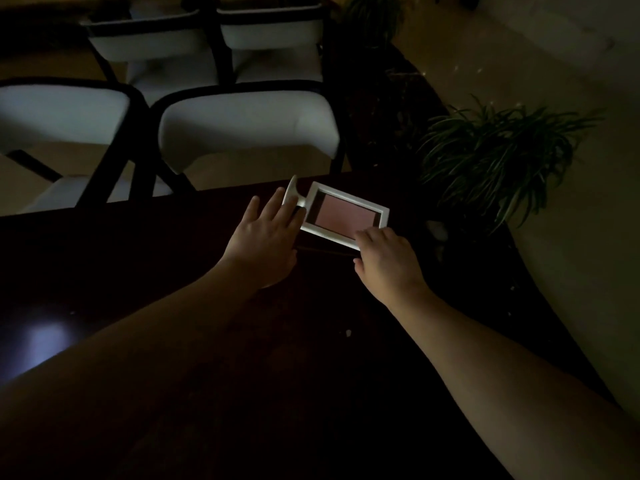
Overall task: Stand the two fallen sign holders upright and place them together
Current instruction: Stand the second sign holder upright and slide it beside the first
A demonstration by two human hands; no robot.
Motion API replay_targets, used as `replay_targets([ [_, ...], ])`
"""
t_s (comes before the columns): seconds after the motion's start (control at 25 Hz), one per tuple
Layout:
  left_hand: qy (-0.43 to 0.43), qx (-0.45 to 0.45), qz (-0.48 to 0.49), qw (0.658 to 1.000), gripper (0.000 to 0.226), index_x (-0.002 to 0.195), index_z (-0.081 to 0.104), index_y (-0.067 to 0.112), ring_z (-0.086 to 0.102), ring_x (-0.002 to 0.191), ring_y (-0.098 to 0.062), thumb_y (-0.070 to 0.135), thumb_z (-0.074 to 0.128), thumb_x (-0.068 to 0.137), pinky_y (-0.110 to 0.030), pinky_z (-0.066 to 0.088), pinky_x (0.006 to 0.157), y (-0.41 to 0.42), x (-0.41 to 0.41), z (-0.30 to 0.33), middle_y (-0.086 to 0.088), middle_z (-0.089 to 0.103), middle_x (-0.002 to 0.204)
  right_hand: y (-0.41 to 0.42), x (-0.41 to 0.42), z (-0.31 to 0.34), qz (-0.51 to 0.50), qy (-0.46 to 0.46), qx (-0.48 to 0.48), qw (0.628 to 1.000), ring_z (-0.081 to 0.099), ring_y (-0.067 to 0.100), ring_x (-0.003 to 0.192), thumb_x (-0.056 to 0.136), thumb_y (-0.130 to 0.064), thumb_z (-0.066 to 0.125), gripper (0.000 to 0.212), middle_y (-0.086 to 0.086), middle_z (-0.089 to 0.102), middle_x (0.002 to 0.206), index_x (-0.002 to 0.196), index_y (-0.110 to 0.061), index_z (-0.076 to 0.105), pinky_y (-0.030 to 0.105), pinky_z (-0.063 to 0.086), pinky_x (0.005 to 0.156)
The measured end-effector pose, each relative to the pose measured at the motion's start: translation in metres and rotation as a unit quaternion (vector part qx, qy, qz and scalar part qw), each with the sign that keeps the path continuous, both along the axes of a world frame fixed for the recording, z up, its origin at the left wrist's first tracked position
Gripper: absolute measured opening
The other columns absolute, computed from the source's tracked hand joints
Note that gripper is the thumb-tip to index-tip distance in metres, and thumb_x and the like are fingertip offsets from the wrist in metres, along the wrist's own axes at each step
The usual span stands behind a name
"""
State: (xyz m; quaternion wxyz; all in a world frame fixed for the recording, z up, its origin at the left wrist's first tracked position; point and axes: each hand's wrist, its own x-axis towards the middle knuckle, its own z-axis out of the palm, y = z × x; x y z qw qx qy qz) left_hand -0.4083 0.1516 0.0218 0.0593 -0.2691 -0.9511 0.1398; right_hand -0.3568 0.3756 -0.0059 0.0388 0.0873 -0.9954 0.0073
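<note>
A white-framed sign holder (346,213) with a pink card lies flat near the far edge of the dark table (138,271), its round base (291,192) pointing left. My left hand (266,240) has its fingers spread over the stem and the frame's left edge. My right hand (384,261) rests its fingertips on the frame's near right corner. Neither hand has closed around the holder. Only one sign holder shows in the dim light; a second one is not visible.
White chairs with dark frames (249,129) stand just beyond the table's far edge. A leafy potted plant (495,157) sits off the table's right end. A light reflection (45,337) glows on the tabletop at left.
</note>
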Motion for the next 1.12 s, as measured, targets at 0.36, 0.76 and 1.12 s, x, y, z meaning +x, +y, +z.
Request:
replay_targets([
  [0.36, -0.012, 0.003, 0.004, 1.0, 0.092, 0.154, -0.002, 0.018, -0.012, 0.148, -0.031, 0.056, 0.048, 0.087, -0.055, 0.002, 0.116, 0.004, -0.003, -0.008, -0.014, -0.012, 0.162, -0.017, -0.017, -0.006, 0.048, 0.031, 0.026, 0.998, 0.061, 0.03, 0.086, 0.085, 0.002, 0.057, 0.021, 0.014, 0.065, 0.093, 0.104, -0.003, 0.064, 0.038, 0.05, 0.07],
  [0.76, -0.032, 0.02, 0.021, 0.999, 0.093, 0.151, -0.014, 0.015, -0.016, 0.146, -0.029, 0.053, 0.045, 0.09, -0.053, 0.001, 0.116, -0.018, 0.039, -0.026, -0.011, -0.01, 0.162, -0.033, 0.038, 0.01, 0.103, 0.051, 0.003, 0.993, 0.06, 0.026, 0.087, 0.091, -0.01, 0.061, 0.02, 0.01, 0.064, 0.097, 0.11, -0.006, 0.062, 0.038, 0.053, 0.073],
  [1.12, -0.009, 0.063, -0.005, 0.998, 0.068, 0.154, 0.013, 0.019, 0.002, 0.149, -0.027, 0.039, 0.044, 0.096, -0.045, -0.004, 0.116, -0.038, 0.064, -0.013, -0.008, 0.015, 0.162, -0.055, 0.094, 0.051, 0.147, 0.055, 0.01, 0.988, 0.061, 0.023, 0.084, 0.079, -0.013, 0.077, 0.035, 0.009, 0.065, 0.098, 0.111, -0.008, 0.063, 0.037, 0.055, 0.069],
])
